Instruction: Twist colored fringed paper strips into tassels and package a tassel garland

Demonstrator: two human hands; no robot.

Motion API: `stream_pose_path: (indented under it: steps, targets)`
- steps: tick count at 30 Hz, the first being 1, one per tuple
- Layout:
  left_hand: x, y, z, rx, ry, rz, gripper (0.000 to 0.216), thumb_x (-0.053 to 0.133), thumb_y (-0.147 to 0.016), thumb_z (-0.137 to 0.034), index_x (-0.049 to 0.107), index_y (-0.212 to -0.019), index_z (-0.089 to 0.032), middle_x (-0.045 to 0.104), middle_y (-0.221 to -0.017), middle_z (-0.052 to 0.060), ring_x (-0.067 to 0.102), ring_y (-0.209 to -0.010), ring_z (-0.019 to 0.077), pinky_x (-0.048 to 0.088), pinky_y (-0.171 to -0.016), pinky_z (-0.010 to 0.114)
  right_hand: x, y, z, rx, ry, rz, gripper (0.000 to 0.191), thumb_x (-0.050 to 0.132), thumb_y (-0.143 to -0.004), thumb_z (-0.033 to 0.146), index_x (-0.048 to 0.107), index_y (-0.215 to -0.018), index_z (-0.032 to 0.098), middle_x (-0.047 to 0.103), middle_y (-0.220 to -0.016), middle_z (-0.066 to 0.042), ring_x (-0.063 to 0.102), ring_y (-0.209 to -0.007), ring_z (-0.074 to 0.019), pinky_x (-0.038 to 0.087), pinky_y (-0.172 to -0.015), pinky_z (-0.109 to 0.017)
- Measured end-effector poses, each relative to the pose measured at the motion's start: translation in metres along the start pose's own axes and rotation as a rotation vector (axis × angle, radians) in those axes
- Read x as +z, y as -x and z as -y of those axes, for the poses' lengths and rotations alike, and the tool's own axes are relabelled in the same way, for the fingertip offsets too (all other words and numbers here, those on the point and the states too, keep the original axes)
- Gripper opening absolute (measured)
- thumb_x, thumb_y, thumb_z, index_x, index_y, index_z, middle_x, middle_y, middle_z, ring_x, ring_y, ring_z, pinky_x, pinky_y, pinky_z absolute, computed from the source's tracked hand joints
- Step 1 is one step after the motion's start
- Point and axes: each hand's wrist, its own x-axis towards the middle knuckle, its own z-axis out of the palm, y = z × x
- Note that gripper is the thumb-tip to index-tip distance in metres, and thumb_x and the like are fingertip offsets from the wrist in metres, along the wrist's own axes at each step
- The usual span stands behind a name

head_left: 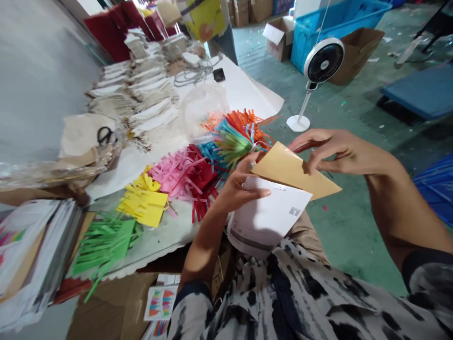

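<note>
This is a workshop or small packing room. The long table covered in white sheeting point(244, 89) carries rows of stacked off-white bundles point(152, 89) and heaps of bright pink cut-paper fringe point(173, 172). Right of the table, a scrap-strewn green floor point(361, 236) holds a large, bright blue plastic crate point(300, 35), an open brown cardboard box point(354, 56) and a flat blue platform point(421, 92).

The left forearm point(205, 241) slanted upward, and the left hand point(238, 190) gripped with its thumb point(260, 193) laid straight. The right forearm point(396, 203) angled in from the side, wrist point(378, 165) bent, and the right hand point(341, 150) pointed inward with its fingers point(322, 156) curled.
</note>
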Motion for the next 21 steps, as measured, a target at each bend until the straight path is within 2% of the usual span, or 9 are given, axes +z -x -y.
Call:
stream_pose_path:
  steps: [2, 4, 7, 9, 10, 13, 16, 21]
  targets:
    - [0.01, -0.002, 0.004, -0.147, 0.087, 0.024, 0.029, 0.098, -0.082, -0.046, 0.092, -0.098, -0.024, 0.08, -0.135, 0.012, 0.076, -0.123, 0.031, 0.062, -0.102, 0.042, 0.0, 0.001, -0.001, 0.011, -0.031, 0.032, 0.026, 0.07, -0.107, 0.029, 0.085, -0.086, 0.026, 0.081, -0.129, -0.008, 0.079, -0.109, -0.0182, 0.063, -0.098, -0.034]
    - [0.019, -0.001, 0.008, -0.27, 0.121, -0.031, 0.035, 0.097, -0.08, -0.047, 0.091, -0.101, -0.02, 0.085, -0.111, 0.009, 0.078, -0.094, 0.0238, 0.061, -0.079, 0.032, -0.001, 0.006, -0.005, 0.084, -0.089, 0.018, 0.026, 0.068, -0.109, 0.03, 0.086, -0.09, 0.025, 0.085, -0.121, -0.008, 0.08, -0.101, -0.0169, 0.062, -0.091, -0.031]
    - [0.026, 0.001, 0.011, -0.324, 0.137, -0.113, 0.037, 0.101, -0.074, -0.045, 0.091, -0.098, -0.018, 0.086, -0.101, 0.007, 0.075, -0.083, 0.0193, 0.057, -0.071, 0.026, -0.001, 0.018, -0.015, 0.287, -0.269, -0.127, 0.026, 0.071, -0.108, 0.042, 0.087, -0.124, 0.028, 0.087, -0.12, -0.009, 0.081, -0.096, -0.0189, 0.064, -0.085, -0.032]
    - [0.026, 0.001, 0.014, -0.354, 0.176, -0.14, 0.037, 0.102, -0.073, -0.044, 0.091, -0.097, -0.018, 0.085, -0.095, 0.005, 0.073, -0.077, 0.0175, 0.055, -0.068, 0.025, 0.002, 0.026, -0.023, 0.411, -0.336, -0.203, 0.048, 0.079, -0.102, 0.049, 0.078, -0.146, 0.03, 0.087, -0.119, -0.008, 0.082, -0.096, -0.02, 0.065, -0.083, -0.032]
    - [0.025, 0.001, 0.016, -0.37, 0.198, -0.156, 0.037, 0.102, -0.073, -0.044, 0.091, -0.097, -0.018, 0.085, -0.091, 0.004, 0.072, -0.074, 0.0167, 0.055, -0.067, 0.025, 0.005, 0.03, -0.027, 0.452, -0.338, -0.221, 0.056, 0.084, -0.098, 0.051, 0.075, -0.149, 0.031, 0.088, -0.117, -0.007, 0.082, -0.096, -0.0203, 0.066, -0.082, -0.032]
    - [0.023, 0.0, 0.026, -0.397, 0.249, -0.21, 0.037, 0.103, -0.072, -0.043, 0.09, -0.096, -0.018, 0.085, -0.088, 0.004, 0.072, -0.072, 0.0164, 0.056, -0.068, 0.025, 0.012, 0.036, -0.04, 0.509, -0.296, -0.273, 0.059, 0.094, -0.085, 0.053, 0.081, -0.138, 0.03, 0.088, -0.103, -0.004, 0.082, -0.089, -0.0205, 0.066, -0.076, -0.032]
    - [0.023, -0.001, 0.037, -0.418, 0.264, -0.242, 0.039, 0.102, -0.071, -0.045, 0.09, -0.096, -0.018, 0.086, -0.091, 0.005, 0.074, -0.072, 0.0178, 0.057, -0.068, 0.027, 0.018, 0.039, -0.052, 0.517, -0.263, -0.356, 0.053, 0.096, -0.081, 0.056, 0.086, -0.125, 0.028, 0.086, -0.091, -0.003, 0.08, -0.079, -0.0213, 0.066, -0.071, -0.036]
    - [0.029, -0.002, 0.044, -0.429, 0.275, -0.252, 0.039, 0.102, -0.071, -0.046, 0.089, -0.095, -0.018, 0.086, -0.091, 0.005, 0.074, -0.073, 0.0172, 0.057, -0.068, 0.026, 0.023, 0.042, -0.061, 0.547, -0.321, -0.494, 0.049, 0.1, -0.075, 0.058, 0.088, -0.114, 0.03, 0.085, -0.084, -0.002, 0.078, -0.074, -0.0218, 0.066, -0.07, -0.038]
